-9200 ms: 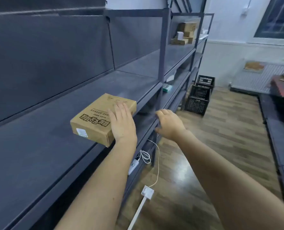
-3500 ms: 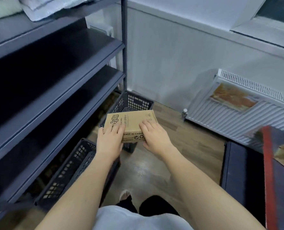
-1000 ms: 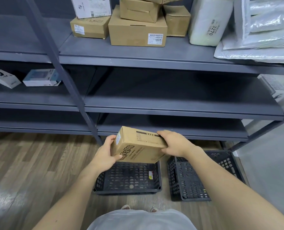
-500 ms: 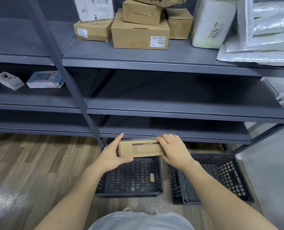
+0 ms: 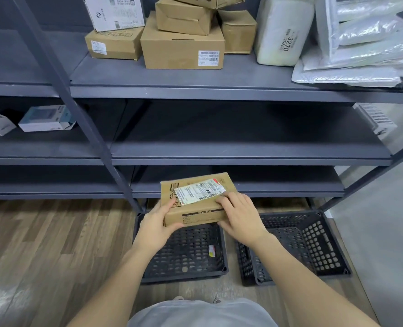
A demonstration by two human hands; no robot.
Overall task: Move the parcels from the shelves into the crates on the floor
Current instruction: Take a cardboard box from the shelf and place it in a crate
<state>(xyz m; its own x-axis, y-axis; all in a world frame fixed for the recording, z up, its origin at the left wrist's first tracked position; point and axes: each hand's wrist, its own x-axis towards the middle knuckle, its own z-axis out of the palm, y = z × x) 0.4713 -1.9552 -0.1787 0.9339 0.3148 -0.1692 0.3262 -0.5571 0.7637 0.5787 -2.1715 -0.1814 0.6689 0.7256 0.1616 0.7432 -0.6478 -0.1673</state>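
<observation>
Cardboard, brown and flat, the parcel point(image 5: 197, 199) is held in the air between both hands, above the far edge of the left crate point(image 5: 184, 251) and in front of the lowest shelf. It lies with its white shipping label point(image 5: 199, 192) facing up, probably so the label can be read as it goes in. The left hand point(image 5: 157, 226) grips the near left corner, thumb on top and fingers curled under the side; the right hand point(image 5: 239, 217) holds the near right edge, its fingers point(image 5: 226, 200) laid over the top and touching the label's corner. Two hands at opposite ends keep a wide, shallow box level, which suits lowering it flat rather than dropping it. The left crate looks almost bare, with only a small scrap on its mesh floor; the right crate point(image 5: 297, 246) just beside it shows nothing inside. Both sit on the wooden floor under the shelving, close to where the stock is. My guess is that the set-down comes next. Many cardboard boxes point(image 5: 182, 47) and white padded mailers point(image 5: 360, 48) remain on the upper shelf point(image 5: 172, 90), so the task seems far from finished.
</observation>
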